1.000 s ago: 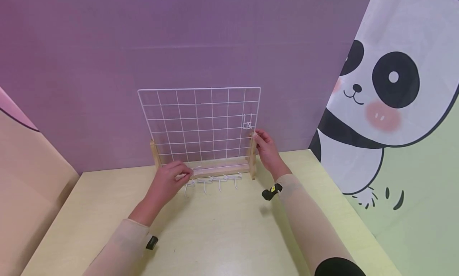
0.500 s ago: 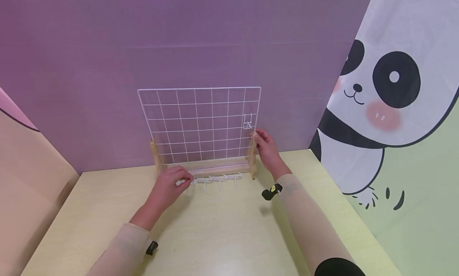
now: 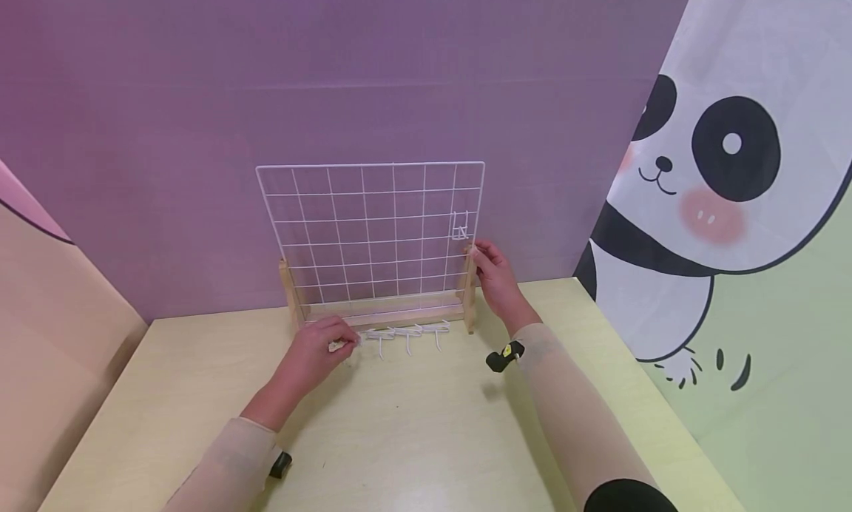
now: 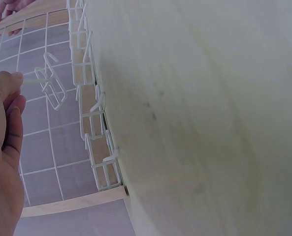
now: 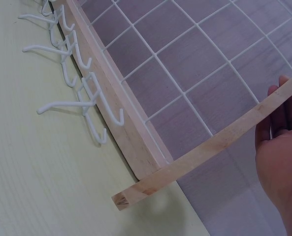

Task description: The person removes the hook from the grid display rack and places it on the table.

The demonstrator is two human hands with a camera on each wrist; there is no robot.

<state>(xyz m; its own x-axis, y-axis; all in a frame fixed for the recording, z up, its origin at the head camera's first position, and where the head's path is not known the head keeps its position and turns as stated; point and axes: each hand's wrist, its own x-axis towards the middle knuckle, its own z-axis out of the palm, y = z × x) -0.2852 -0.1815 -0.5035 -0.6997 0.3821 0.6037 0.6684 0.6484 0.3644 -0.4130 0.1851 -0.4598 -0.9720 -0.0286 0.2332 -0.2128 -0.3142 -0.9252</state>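
My left hand (image 3: 322, 345) pinches a white wire hook (image 4: 52, 88) by its prong between thumb and finger. In the left wrist view this hook overlaps the white wire grid panel (image 3: 379, 231) behind it. The panel stands upright in a wooden stand (image 3: 469, 297). Beyond the left fingertips, a row of similar white hooks (image 5: 89, 103) lies along the foot of the stand. My right hand (image 3: 495, 279) grips the stand's right upright, thumb in front and fingers reaching behind. One more hook (image 3: 460, 226) hangs on the panel near its right edge.
A pale wooden table (image 3: 413, 430) carries the stand near its back edge. Close behind rises a purple backdrop (image 3: 366, 68). A printed panda panel (image 3: 739, 223) flanks the right side and a pinkish panel (image 3: 53, 349) the left.
The left hand has come down slightly with its hook, which has turned from pointing out over the stand's base to being mostly hidden by the fingers. The right hand stays put.
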